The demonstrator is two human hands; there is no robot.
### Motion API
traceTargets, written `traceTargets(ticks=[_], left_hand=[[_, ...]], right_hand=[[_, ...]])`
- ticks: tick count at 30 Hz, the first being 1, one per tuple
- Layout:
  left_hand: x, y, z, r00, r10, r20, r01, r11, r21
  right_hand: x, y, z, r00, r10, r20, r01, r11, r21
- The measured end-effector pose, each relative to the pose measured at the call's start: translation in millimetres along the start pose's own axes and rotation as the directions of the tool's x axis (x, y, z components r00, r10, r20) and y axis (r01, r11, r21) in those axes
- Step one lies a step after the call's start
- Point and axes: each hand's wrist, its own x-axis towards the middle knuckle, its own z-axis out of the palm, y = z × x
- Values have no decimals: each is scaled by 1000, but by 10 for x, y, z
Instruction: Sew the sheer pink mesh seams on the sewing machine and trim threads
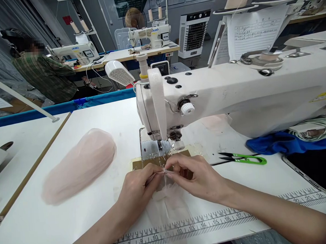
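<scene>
Both hands meet just in front of the needle area of a white sewing machine [162,107]. My left hand [137,185] pinches the gathered edge of a sheer pale pink fabric [174,205] between thumb and forefinger. My right hand [194,176] pinches the same edge from the other side, its fingertips almost touching the left ones. The rest of the fabric hangs toward the table's front edge over the printed ruler. Behind the fingers lies a brown plate [138,164] beside the shiny metal needle plate [149,148].
A bundle of pale pink sheer fabric [80,166] lies at left. Green thread snips [248,159], a blue cloth [270,143] and a dark-screened phone [315,168] lie at right. Beyond the table, a person in a plaid shirt [45,73] sits by another sewing machine [74,53].
</scene>
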Motion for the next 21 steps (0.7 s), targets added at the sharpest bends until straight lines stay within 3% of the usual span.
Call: traceTargets(ticks=[6,11,13,16,21], left_hand=[[10,2,-10,998,56,-2,-56,998,19],[-6,26,-31,992,117,-42,-114,992,58],[-5,38,-30,987,150,-63,-145,987,74],[3,37,-21,976,207,-65,-203,977,66],[-15,48,-26,954,270,-128,-257,960,113]], right_hand=[[1,-3,-27,996,-68,60,72,995,-71],[1,30,-10,968,-249,-28,243,959,-145],[-12,62,-11,934,-354,-50,331,910,-251],[-38,102,-44,863,-504,32,461,759,-461],[-61,40,-137,712,-674,195,649,526,-551]])
